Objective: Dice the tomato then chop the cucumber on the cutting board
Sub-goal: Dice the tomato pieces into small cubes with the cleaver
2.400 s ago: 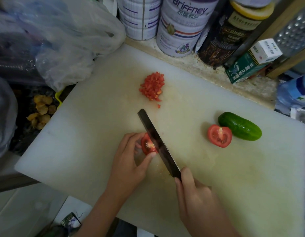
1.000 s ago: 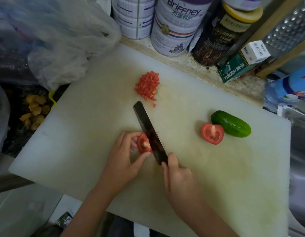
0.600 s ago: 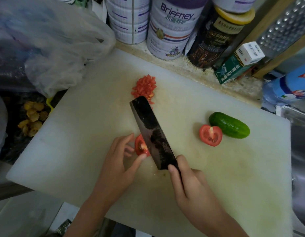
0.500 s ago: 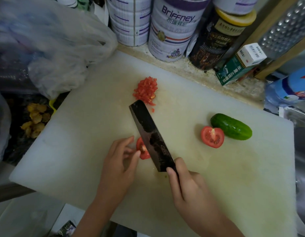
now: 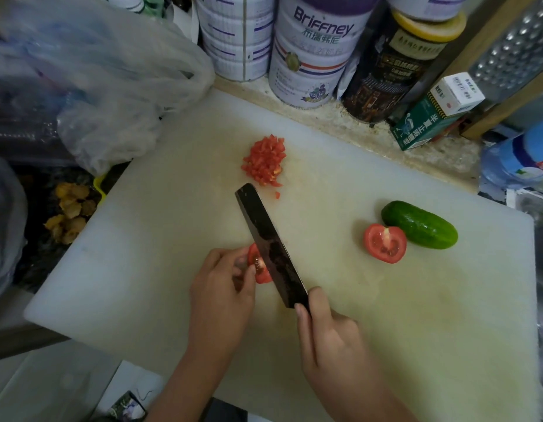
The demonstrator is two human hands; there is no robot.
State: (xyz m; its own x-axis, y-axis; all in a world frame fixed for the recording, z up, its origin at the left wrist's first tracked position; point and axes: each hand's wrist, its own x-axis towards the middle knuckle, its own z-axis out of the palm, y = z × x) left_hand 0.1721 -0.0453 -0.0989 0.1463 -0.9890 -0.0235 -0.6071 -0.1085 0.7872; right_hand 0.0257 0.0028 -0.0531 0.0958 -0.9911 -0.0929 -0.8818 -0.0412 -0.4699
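L hand [image 5: 221, 293] pinches a tomato piece [image 5: 259, 269] on the board [image 5: 160, 239]; R hand [image 5: 328, 330] grips the knife [image 5: 270, 245], fingers wrapped round the handle, blade tilted w/ its flat against the piece's right side. Diced tomato [image 5: 264, 162] piled beyond the blade tip, half tomato [image 5: 385, 243] cut-face up, touching the whole cucumber [image 5: 419, 229] at board's right. Tins [image 5: 313, 50] & a plastic bag [image 5: 106, 74] sit behind the board.

Cutting board [image 5: 160, 239]: white plastic, matt, scuffed, faintly yellow-stained. Knife [image 5: 264, 236]: dark metal blade, dull, mottled. Cucumber [image 5: 419, 229]: glossy skin, finely bumpy. Tomato half [image 5: 385, 243]: wet, shiny cut face. Bag [image 5: 118, 86]: thin translucent plastic, crinkled. Tin [image 5: 313, 56]: smooth printed label, slight sheen. Grater [image 5: 513, 50]: perforated bright metal, wood frame. Carton [image 5: 428, 123]: printed card. Counter [image 5: 340, 117]: speckled stone, grainy.
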